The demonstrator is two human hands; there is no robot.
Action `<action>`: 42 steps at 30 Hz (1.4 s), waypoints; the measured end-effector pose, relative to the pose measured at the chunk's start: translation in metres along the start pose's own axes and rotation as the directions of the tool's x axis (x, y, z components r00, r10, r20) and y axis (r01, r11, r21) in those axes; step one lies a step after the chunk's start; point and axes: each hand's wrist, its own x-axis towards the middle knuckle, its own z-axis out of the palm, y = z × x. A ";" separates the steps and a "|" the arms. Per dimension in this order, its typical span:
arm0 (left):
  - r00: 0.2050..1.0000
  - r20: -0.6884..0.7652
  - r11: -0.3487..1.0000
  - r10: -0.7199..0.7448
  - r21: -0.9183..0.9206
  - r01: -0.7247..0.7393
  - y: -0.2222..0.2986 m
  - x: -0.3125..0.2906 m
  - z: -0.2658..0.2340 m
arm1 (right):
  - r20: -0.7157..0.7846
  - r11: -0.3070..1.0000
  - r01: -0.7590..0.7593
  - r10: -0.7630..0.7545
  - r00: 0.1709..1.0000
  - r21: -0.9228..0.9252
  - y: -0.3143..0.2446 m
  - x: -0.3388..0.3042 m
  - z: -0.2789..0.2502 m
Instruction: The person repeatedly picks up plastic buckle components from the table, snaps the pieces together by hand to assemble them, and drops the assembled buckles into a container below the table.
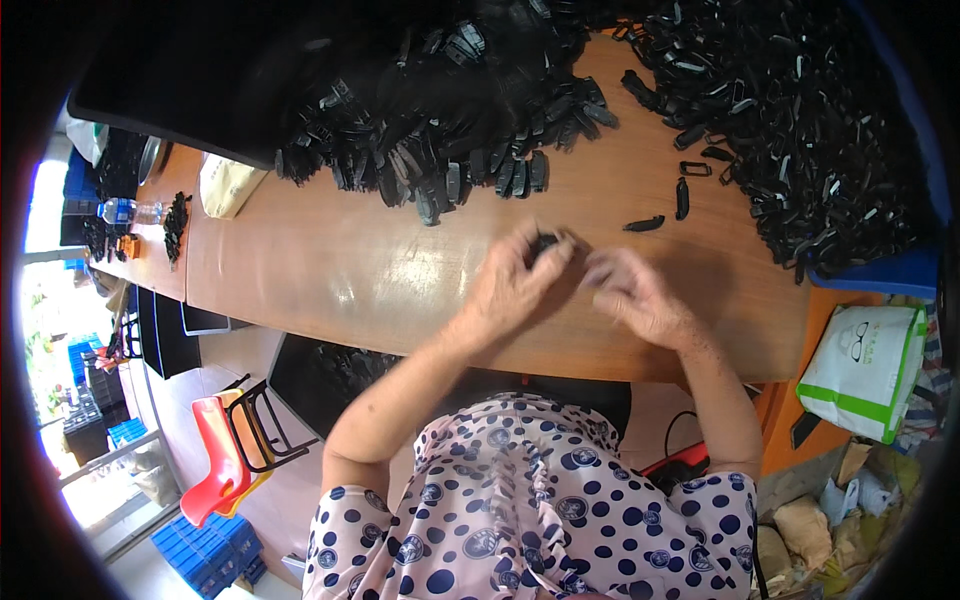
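Observation:
My left hand (515, 277) is closed around a small black plastic piece (542, 244), which shows between thumb and fingers above the wooden table. Close by on its right, my right hand (638, 298) is raised with curled fingers that motion smears; whether anything is in them cannot be made out. Just beyond the hands lie two loose black plastic pieces, one flat (644, 224) and one pointing away from me (682, 199). Near them rests a small black rectangular frame (695, 169).
A large heap of black plastic parts (430, 130) covers the far middle of the table (300, 265). Another heap (800, 130) fills the right, beside a blue tray edge (880, 275). A white-green bag (865, 370) stands right; a red chair (215, 460) is lower left.

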 end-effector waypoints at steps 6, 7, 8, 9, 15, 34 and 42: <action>0.928 0.175 0.134 0.330 0.964 -0.229 0.028 0.076 -0.033 | -0.192 0.421 0.005 -0.426 0.884 -0.907 -0.021 0.026 -0.053; 0.957 0.176 0.081 0.231 0.977 -0.199 0.032 0.085 -0.029 | -0.154 0.434 0.050 -0.421 0.894 -0.899 -0.020 0.028 -0.056; 0.957 0.179 0.077 0.230 0.977 -0.201 0.032 0.092 -0.024 | -0.114 0.448 0.095 -0.417 0.902 -0.889 -0.020 0.029 -0.058; 0.964 0.192 0.015 0.182 0.980 -0.198 0.032 0.097 -0.019 | -0.119 0.451 0.092 -0.417 0.901 -0.888 -0.020 0.029 -0.060; 0.957 0.220 -0.125 0.187 0.972 -0.199 0.024 0.104 -0.018 | 0.060 0.289 0.211 -0.456 0.888 -0.934 -0.008 0.025 -0.063; 0.988 0.129 0.952 -0.085 -0.281 0.119 0.007 -0.027 0.017 | -0.228 0.951 0.093 -0.024 0.973 0.295 -0.022 -0.025 0.030; 0.968 0.066 0.971 0.240 -0.026 -0.239 -0.009 -0.058 0.001 | -0.043 0.853 0.015 0.009 0.999 0.522 -0.044 -0.042 0.040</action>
